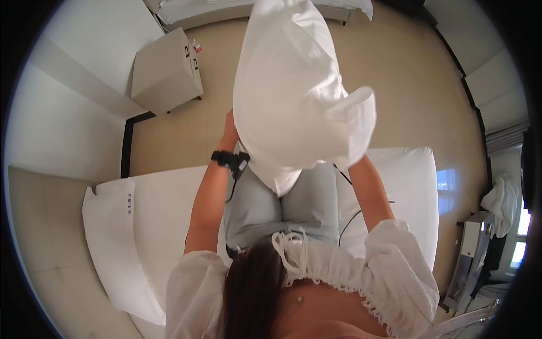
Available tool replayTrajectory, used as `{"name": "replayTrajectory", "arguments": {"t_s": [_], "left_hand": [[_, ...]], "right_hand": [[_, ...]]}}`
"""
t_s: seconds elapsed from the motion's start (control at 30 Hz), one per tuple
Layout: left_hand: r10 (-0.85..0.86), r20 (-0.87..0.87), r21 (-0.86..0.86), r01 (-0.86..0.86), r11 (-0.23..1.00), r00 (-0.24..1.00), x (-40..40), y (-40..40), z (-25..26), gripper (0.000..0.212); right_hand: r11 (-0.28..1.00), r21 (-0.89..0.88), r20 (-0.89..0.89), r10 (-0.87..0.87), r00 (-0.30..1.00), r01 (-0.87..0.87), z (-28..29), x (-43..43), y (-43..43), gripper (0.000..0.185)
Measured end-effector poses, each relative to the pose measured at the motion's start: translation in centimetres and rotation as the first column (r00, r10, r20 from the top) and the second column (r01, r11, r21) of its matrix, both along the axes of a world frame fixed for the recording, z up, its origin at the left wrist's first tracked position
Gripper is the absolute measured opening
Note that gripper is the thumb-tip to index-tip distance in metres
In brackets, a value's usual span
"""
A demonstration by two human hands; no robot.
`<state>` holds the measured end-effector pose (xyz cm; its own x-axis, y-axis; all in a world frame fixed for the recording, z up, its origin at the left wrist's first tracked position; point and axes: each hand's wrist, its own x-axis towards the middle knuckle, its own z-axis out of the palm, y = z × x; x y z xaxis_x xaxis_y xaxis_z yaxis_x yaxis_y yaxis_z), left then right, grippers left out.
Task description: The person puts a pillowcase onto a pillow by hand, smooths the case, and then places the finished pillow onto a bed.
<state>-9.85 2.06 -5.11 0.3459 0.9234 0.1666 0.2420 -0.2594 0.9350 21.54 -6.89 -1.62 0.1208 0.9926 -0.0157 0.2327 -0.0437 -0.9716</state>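
A large white pillow, or a pillowcase with something full inside, rises in front of me above my lap. My left hand is mostly hidden behind its left edge; only the wrist side shows, with a black strap and device on the forearm. My right hand is out of sight behind the loose cloth at the lower right; the forearm reaches up to it. What the fingers of either hand do cannot be seen. The pillow's lower tip hangs over my grey trousers.
I sit on a white-sheeted bed, with another white pillow at the left by the padded headboard. Black cables run beside my legs. Ahead are a white cabinet, a small bottle and another bed.
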Motion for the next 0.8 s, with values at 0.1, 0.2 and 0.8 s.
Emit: {"name": "replayTrajectory", "arguments": {"t_s": [0.1, 0.2, 0.8], "left_hand": [[0.316, -0.371, 0.199, -0.257, 0.946, 0.873, -5.2, 0.8, -6.2, 0.038], [0.288, -0.369, 0.052, -0.290, 0.956, 0.884, -1.0, 0.6, -4.3, 0.038], [0.088, 0.452, -0.564, 0.208, 0.799, 0.888, -8.7, -3.8, 12.6, 0.057]], "right_hand": [[0.998, 0.025, -0.030, 0.060, 0.998, -0.059, 0.0, -4.1, 0.3, 0.032], [0.999, 0.017, -0.027, 0.038, 0.999, -0.037, -0.3, -3.1, -1.0, 0.031], [0.957, 0.276, -0.162, 0.144, 0.976, -0.095, -2.6, -7.5, -8.2, 0.032]]}}
